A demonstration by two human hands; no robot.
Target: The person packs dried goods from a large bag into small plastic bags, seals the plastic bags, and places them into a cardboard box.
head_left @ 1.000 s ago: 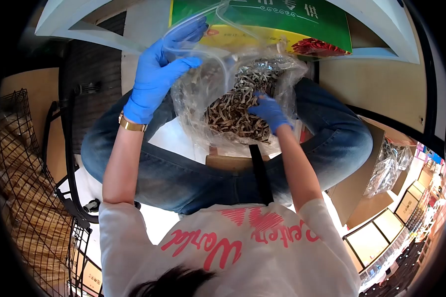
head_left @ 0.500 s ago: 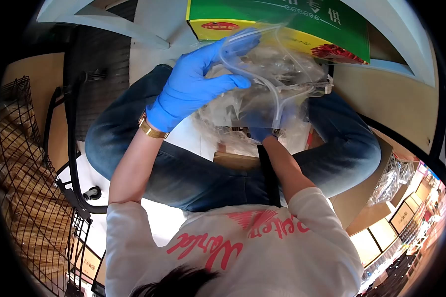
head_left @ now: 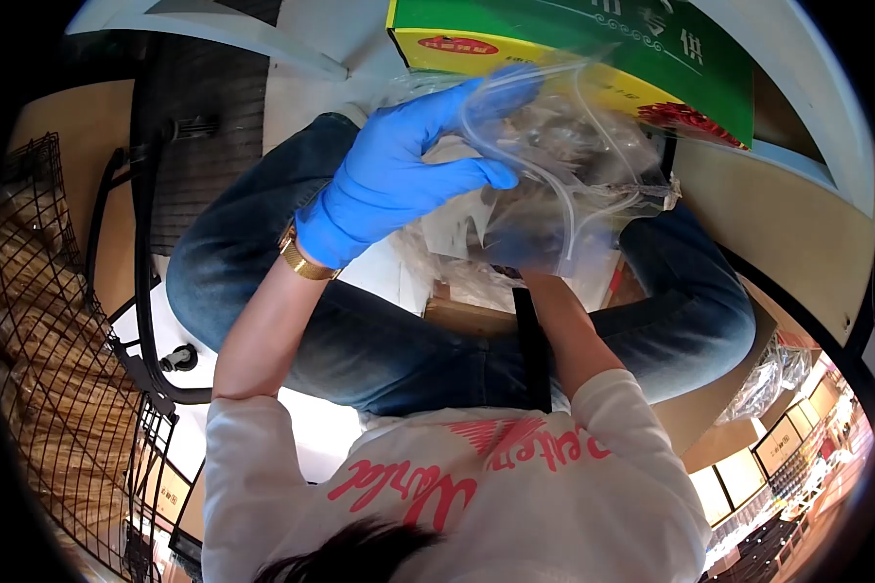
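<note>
My left hand [head_left: 408, 160], in a blue glove, has its fingers spread, with the thumb apart. Its fingers reach into or behind a clear zip bag [head_left: 540, 175], holding it up with the bag's mouth spread. Below the zip bag lies a large crumpled clear plastic bag [head_left: 413, 257] between my legs. My right hand [head_left: 549, 248], also blue-gloved, is a blurred patch behind the zip bag, low over the large bag; its fingers are hidden. The dried brown strips in the large bag are mostly covered from view.
A green and yellow box [head_left: 574, 53] stands beyond the bags. At the left is a black wire basket [head_left: 63, 379] of golden-brown goods. A wooden piece [head_left: 467, 318] lies in front of my lap. An open carton [head_left: 719, 418] with clear plastic is at the right.
My left hand has moved right with the zip bag, which now covers the dried strips. My right hand has gone from lying on the strips to behind the zip bag.
</note>
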